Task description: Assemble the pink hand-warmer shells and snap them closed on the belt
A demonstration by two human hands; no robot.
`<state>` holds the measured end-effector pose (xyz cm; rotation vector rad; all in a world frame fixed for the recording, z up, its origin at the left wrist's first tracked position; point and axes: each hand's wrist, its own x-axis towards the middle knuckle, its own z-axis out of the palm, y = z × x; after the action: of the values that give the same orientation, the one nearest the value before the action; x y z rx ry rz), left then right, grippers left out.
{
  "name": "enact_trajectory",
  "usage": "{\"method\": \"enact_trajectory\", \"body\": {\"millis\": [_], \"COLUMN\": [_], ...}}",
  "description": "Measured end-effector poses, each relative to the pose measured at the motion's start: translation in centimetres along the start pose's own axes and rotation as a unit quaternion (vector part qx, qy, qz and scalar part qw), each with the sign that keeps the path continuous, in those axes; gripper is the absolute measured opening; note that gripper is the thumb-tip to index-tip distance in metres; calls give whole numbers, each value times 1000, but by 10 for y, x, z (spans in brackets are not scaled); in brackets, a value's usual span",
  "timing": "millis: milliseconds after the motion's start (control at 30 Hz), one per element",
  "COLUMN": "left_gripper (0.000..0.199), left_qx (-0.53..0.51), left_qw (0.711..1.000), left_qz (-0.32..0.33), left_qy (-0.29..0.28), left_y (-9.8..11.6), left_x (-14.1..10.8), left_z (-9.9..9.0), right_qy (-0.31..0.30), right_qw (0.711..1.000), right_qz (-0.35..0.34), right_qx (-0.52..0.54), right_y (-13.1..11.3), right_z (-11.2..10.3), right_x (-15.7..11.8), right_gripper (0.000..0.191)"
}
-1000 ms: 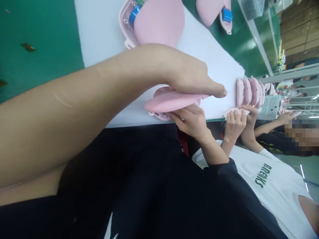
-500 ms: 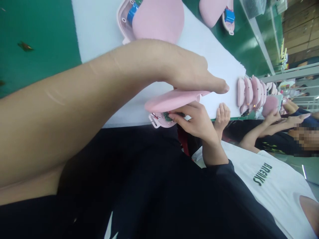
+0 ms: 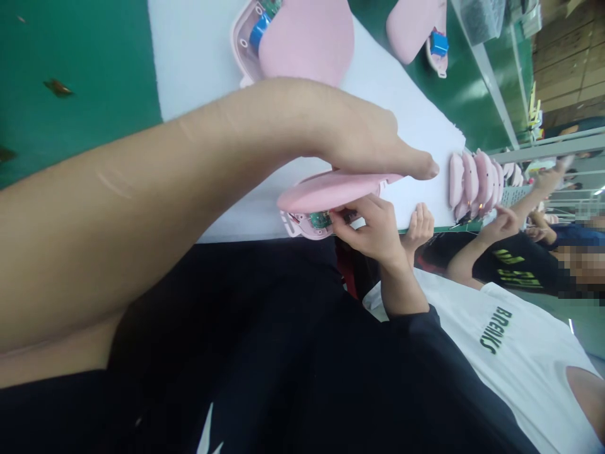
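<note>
Cover (image 3: 331, 193) tilts, grasped by left hand (image 3: 368, 144), above right hand (image 3: 373, 228), whose hold is unclear

Free passage over white mat (image 3: 416, 113) — pink shells (image 3: 475, 180), co-worker's hand (image 3: 420, 226) beyond

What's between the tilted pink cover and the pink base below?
The head view shows a green circuit board and fingertips of the right hand there; deeper in is hidden.
</note>
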<state>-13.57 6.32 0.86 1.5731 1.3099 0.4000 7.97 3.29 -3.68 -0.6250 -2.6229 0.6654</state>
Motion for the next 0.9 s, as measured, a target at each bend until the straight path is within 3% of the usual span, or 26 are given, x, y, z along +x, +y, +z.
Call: {"method": "enact_trajectory", "body": {"millis": [233,433,600,800,900], "left_gripper": [88,88,89,78,86], "left_qx": [34,34,27,30,40], "left_qw": [999,999,999,998,997], "left_qz": [4,9,2,-14,-25], "left_qy": [-6,-23,-44,-61,-62], "left_y": [2,6,6,-3,-3], "left_x": [-7,-10,-14,-12,-12], "left_z": [-1,-1,5,11,10], "right_qy": [18,-6,8,16,29], "right_qw": [998,996,985,986,986], "right_qz": [-66,-91,-146,-132,-120], "right_qx": [13,-2,-87,-97,-110], "right_y": [10,18,18,9,10], "right_z": [7,2,0,6,10], "right_x": [3,0,-9,-16,-16], "right_gripper": [11,17,20,12,16]}}
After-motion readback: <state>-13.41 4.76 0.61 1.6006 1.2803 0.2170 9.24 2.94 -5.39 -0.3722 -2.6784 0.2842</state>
